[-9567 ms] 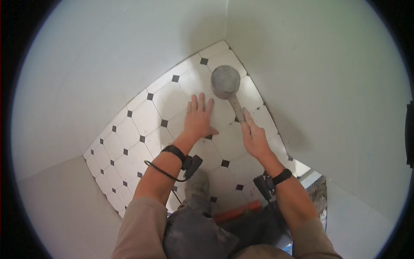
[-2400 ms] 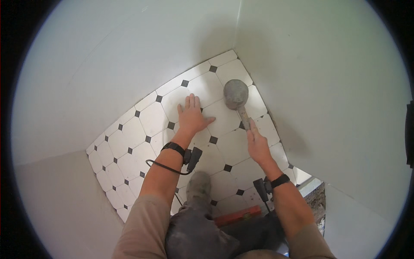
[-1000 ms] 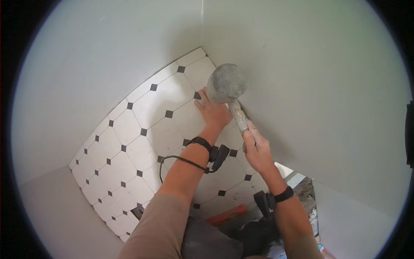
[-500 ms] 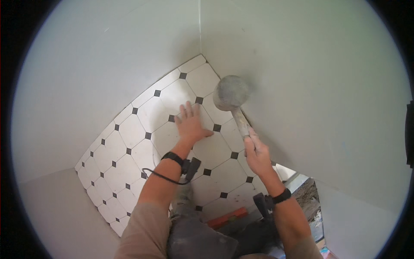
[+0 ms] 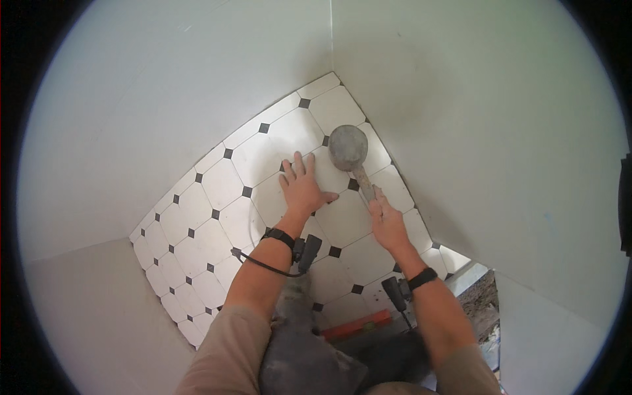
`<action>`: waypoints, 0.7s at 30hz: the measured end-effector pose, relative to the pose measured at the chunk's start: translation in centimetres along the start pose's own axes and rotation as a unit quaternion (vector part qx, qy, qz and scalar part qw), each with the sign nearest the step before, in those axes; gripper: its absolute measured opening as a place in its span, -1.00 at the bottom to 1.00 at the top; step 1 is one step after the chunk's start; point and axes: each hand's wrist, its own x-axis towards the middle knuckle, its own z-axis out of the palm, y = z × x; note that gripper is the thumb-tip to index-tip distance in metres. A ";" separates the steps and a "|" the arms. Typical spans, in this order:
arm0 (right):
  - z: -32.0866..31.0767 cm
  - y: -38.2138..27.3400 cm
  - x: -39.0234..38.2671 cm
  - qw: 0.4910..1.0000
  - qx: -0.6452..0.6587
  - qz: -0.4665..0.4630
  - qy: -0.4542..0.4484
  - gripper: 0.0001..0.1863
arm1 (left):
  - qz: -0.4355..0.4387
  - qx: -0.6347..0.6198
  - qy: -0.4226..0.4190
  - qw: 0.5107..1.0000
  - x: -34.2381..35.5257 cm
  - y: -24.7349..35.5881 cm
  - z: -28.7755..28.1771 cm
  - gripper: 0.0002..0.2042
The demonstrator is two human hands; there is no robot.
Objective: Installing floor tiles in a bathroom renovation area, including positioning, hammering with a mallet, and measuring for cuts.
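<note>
**Mallet on the tiled floor corner**

The grey mallet [image 5: 347, 147] is resting its round head on a white floor tile [image 5: 342, 108] near the corner where two pale walls [image 5: 164, 85] are meeting. The right hand [image 5: 387, 222] is gripping its handle. The left hand [image 5: 303, 187] is lying flat, fingers spread, on the tiles just beside the head. An orange level [image 5: 355, 326] is lying near the knees.

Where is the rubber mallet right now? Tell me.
In the head view, the rubber mallet is held by the right hand, its grey head over the tiled floor near the far corner, just right of the flat left hand.
</note>
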 end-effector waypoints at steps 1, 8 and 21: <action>-0.4 0.5 0.6 0.999 0.001 -0.042 0.007 -0.46 | 0.001 0.002 0.002 1.000 0.0 -0.3 0.0 0.21; -0.9 1.0 -0.8 0.999 -0.019 -0.004 -0.029 -0.49 | 0.037 0.019 0.016 0.999 -1.1 -4.4 0.8 0.24; -0.4 -0.6 -2.3 0.999 0.015 -0.039 -0.029 -0.48 | 0.110 0.075 0.068 0.989 -0.7 -6.7 0.1 -0.01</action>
